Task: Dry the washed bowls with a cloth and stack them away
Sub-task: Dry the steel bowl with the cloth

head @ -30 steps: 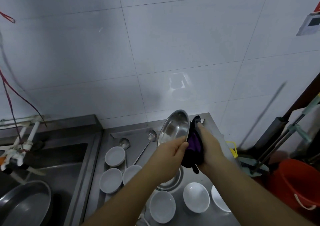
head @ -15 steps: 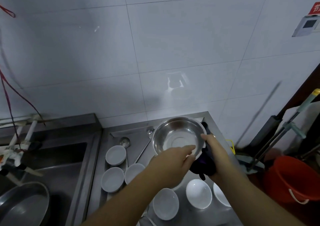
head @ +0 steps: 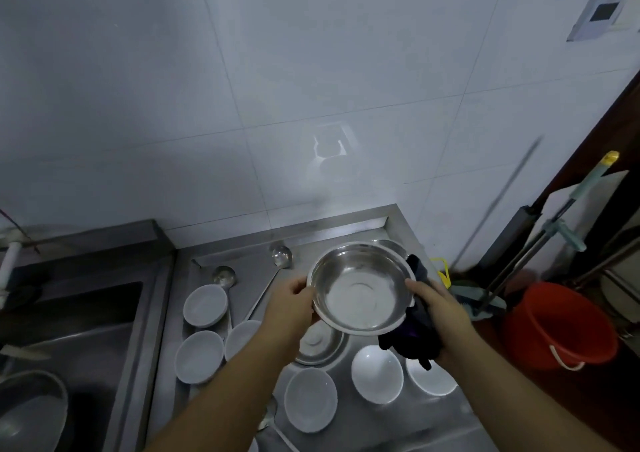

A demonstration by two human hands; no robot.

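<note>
A shiny steel bowl [head: 360,289] is held above the steel counter [head: 249,264], its hollow facing me. My left hand [head: 289,304] grips its left rim. My right hand [head: 438,309] grips the right rim together with a dark purple cloth [head: 414,334] that hangs under the bowl. Several small white bowls [head: 376,372] lie on the counter below and to the left. Another steel bowl [head: 320,346] sits on the counter under the held one, partly hidden.
Two steel ladles [head: 224,275] lie at the counter's back. A sink [head: 76,334] with a large steel basin [head: 31,406] is at the left. A red bucket [head: 561,327] and mop handles [head: 568,205] stand at the right by the tiled wall.
The steel bowl has tipped from edge-on to hollow facing me. My left hand has slid from the near rim to the left rim, and the cloth now hangs under the bowl's right side.
</note>
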